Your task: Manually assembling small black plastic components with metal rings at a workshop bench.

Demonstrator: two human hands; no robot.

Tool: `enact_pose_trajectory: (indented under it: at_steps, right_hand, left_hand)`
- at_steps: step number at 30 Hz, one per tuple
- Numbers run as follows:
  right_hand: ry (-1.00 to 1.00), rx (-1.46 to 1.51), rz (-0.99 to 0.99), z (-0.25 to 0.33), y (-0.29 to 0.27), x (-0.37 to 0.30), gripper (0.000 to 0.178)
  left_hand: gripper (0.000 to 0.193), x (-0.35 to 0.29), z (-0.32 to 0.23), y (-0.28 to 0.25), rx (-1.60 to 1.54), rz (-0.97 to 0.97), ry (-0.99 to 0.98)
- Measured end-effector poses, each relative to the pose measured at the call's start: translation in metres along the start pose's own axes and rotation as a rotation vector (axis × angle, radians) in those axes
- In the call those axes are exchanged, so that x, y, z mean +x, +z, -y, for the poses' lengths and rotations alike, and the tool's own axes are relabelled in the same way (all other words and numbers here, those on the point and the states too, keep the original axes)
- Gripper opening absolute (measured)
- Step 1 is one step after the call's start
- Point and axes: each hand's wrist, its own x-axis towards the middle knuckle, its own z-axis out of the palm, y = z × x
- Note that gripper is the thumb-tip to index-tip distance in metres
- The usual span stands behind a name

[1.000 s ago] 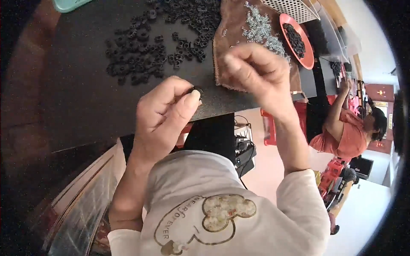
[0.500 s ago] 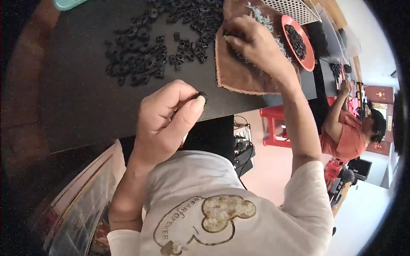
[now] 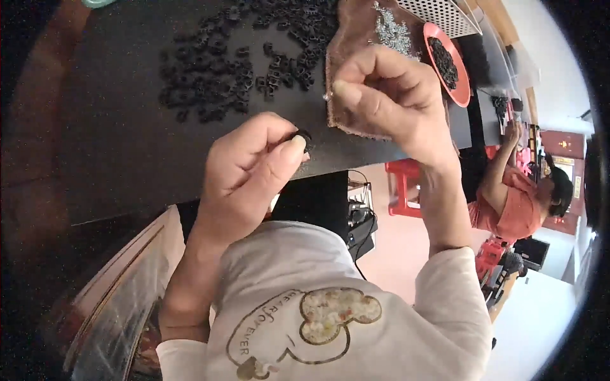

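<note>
Between the thumb and forefinger of my left hand [image 3: 244,168] is a small black plastic part [image 3: 304,135], mostly covered by the fingers. My right hand [image 3: 400,105] is raised at the near left edge of a brown cloth [image 3: 356,41], pinching a small silver metal piece [image 3: 327,96] at its fingertips. The piece is too small to tell its exact kind. A gap separates the two hands. Many similar black plastic parts [image 3: 213,76] lie loose on the dark table beyond my left hand. A heap of tiny silver metal pieces [image 3: 392,32] lies on the cloth beyond my right hand.
A red oval dish [image 3: 462,82] of small black pieces stands right of the cloth, near a white perforated basket [image 3: 438,14]. A red stool [image 3: 400,187] stands below the table's edge [image 3: 127,213]. Another person [image 3: 515,197] in orange sits at the far right.
My right hand has come off the heap on the cloth and moved nearer my left hand, now with a small silver piece at its fingertips. My left hand has barely moved.
</note>
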Motion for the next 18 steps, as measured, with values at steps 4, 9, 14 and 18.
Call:
enact_pose_trajectory:
  at_steps: [4, 9, 14, 18]
  right_hand:
    - [-0.066, -0.014, 0.114, 0.001, 0.009, -0.009, 0.007]
    - [-0.071, 0.044, 0.183, -0.002, 0.016, -0.011, 0.007]
    - [-0.123, -0.028, 0.156, 0.000, 0.021, -0.017, 0.006]
    - [-0.418, -0.322, 0.185, -0.004, 0.022, -0.015, 0.007]
  left_hand:
    - [0.019, 0.000, -0.001, -0.001, -0.008, 0.016, -0.061]
    - [0.020, 0.000, -0.002, 0.000, -0.044, 0.016, -0.091]
    - [0.020, 0.001, 0.004, 0.004, -0.117, -0.009, 0.000]
    - [0.021, 0.001, 0.006, 0.005, -0.135, -0.055, 0.034]
